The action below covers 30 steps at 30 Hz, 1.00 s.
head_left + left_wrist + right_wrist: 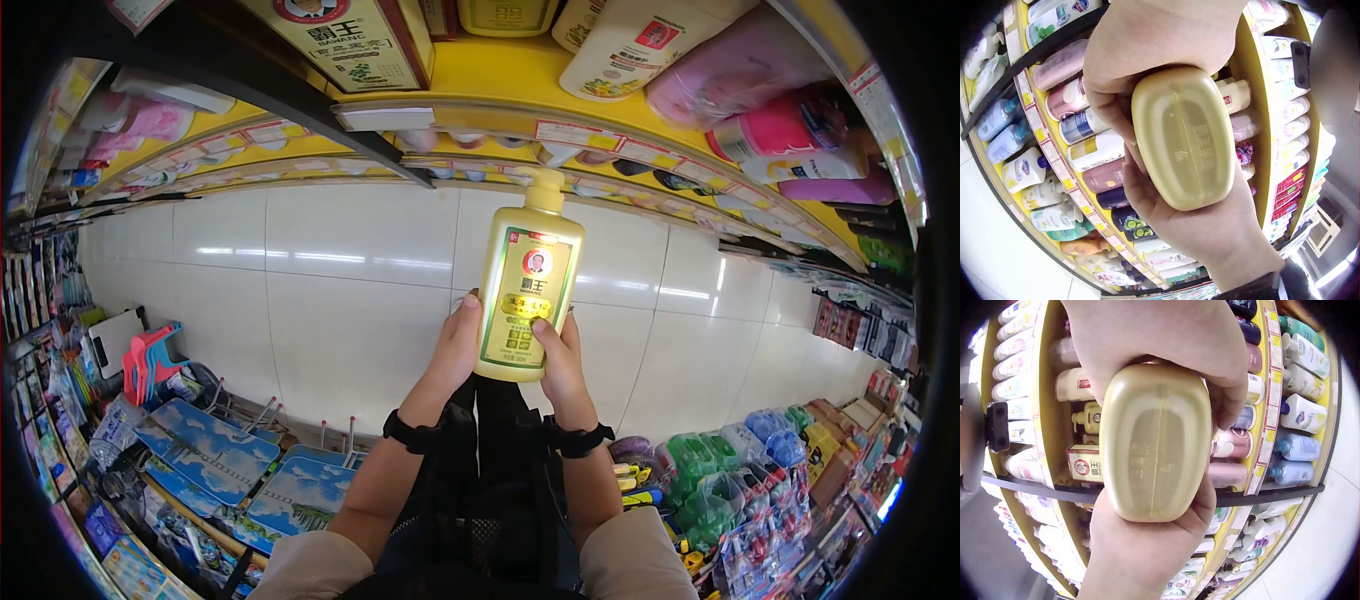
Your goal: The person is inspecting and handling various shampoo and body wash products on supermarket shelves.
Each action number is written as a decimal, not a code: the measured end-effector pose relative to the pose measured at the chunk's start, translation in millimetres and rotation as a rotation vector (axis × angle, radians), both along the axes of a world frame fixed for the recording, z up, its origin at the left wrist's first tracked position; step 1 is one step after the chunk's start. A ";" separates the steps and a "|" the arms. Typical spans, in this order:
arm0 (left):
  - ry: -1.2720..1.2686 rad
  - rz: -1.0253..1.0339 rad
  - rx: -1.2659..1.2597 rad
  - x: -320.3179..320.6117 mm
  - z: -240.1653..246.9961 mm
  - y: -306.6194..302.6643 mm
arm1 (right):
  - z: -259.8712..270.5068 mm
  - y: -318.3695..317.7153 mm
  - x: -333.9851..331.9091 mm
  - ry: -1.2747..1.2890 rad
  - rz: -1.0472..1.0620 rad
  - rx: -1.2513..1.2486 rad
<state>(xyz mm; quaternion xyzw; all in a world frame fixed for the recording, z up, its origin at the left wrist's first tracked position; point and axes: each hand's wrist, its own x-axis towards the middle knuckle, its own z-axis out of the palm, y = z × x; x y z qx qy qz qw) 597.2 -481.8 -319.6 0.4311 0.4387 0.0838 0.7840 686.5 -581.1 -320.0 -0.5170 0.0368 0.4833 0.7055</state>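
Note:
A pale yellow pump bottle [530, 290] with a green-edged label and a yellow pump top stands upright between two hands. The left hand [462, 335] grips its left side near the bottom, and the right hand [562, 360] grips the right side with the thumb on the label. In the left wrist view the bottle's oval base [1184, 139] faces the camera, with the left hand [1160, 37] curled round it. The right wrist view also shows the base [1155, 444], held by the right hand [1160, 331].
Yellow shelves [500, 75] with bottles and a boxed item [345, 45] are in front. Behind the bottle is a white tiled floor [350, 240]. Blue folding tables [215, 450] and a red-and-blue stool [150, 362] sit at the left, green wrapped goods [700, 465] at the lower right.

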 end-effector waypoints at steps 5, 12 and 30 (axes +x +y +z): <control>0.008 0.024 -0.030 -3.1 0.2 -0.9 | -0.5 -0.3 -1.4 -0.019 0.023 0.007; 0.016 0.008 -0.016 -6.8 -1.1 1.1 | -1.9 2.7 -5.8 -0.084 0.039 -0.012; 0.010 -0.120 0.052 -10.4 -11.2 -2.1 | -2.6 -4.1 -4.2 -0.163 0.026 0.011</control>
